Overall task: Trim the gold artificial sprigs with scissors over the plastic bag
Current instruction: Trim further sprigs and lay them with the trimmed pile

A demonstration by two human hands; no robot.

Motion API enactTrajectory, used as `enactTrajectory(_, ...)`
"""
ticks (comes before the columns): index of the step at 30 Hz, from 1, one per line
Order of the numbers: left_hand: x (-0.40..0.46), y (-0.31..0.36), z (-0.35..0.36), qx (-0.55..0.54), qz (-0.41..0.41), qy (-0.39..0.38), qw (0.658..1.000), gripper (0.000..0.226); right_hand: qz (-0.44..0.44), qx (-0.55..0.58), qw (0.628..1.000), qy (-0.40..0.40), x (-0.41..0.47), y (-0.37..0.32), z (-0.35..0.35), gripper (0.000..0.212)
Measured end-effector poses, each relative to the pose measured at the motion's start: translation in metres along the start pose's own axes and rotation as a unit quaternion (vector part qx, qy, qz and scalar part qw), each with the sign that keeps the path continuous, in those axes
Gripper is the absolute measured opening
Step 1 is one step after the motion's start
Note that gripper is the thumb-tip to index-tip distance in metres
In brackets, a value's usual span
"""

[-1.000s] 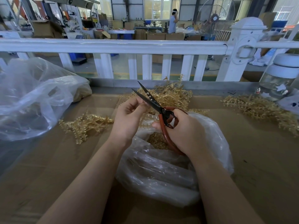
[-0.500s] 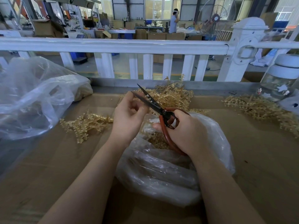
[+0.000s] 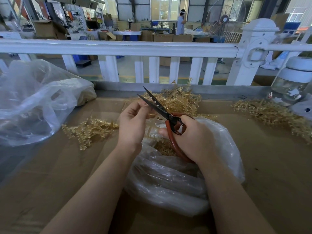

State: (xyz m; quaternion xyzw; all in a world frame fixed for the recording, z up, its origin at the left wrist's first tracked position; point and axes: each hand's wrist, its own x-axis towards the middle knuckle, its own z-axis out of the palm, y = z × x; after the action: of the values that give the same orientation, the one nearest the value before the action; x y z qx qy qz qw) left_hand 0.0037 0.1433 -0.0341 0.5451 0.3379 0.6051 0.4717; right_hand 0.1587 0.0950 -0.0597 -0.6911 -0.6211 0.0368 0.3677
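Item: red-handled black-bladed scissors [image 3: 170, 119], blades apart, gripped by my right hand [image 3: 190, 137]. Left hand [image 3: 133, 125] pinches thin gold artificial sprig [image 3: 152, 114], seemingly between blades, above clear plastic bag [image 3: 177, 176]. Risks: left fingertips [image 3: 143, 103] close to blades, nick; offcut landing beyond bag.

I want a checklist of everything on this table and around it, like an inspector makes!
Surface: brown cardboard sheet covers the table.
Job's things: scissors, blades open; plastic bag under the hands holds gold trimmings; gold sprig piles.
Clutter: big clear bag, glass jar.
Hands: left hand pinches a sprig piece; right hand grips the scissors.
Cables: nothing seen.
Surroundings: white railing, workshop boxes, a distant person.
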Motion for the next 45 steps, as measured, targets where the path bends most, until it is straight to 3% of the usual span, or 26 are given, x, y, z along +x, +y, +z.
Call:
enactTrajectory(16, -0.0001, 0.0019, -0.0007, 0.001, 0.02, -0.005, 1.0, 0.026, 0.007, 0.0, 1.0, 0.001, 0.0002, -0.0005, 0.0001, 0.059)
enactTrajectory(30, -0.0008, -0.0045, -0.0022, 0.063, 0.048, -0.021, 0.997, 0.013, -0.024, -0.006, 0.999, 0.031, -0.0014, -0.0034, -0.0036, 0.062)
enactTrajectory(45, -0.0011, -0.005, 0.0003, -0.003, 0.037, -0.059, 0.998, 0.022, -0.02, 0.002, 0.999, 0.033, -0.0012, -0.0015, 0.0001, 0.06)
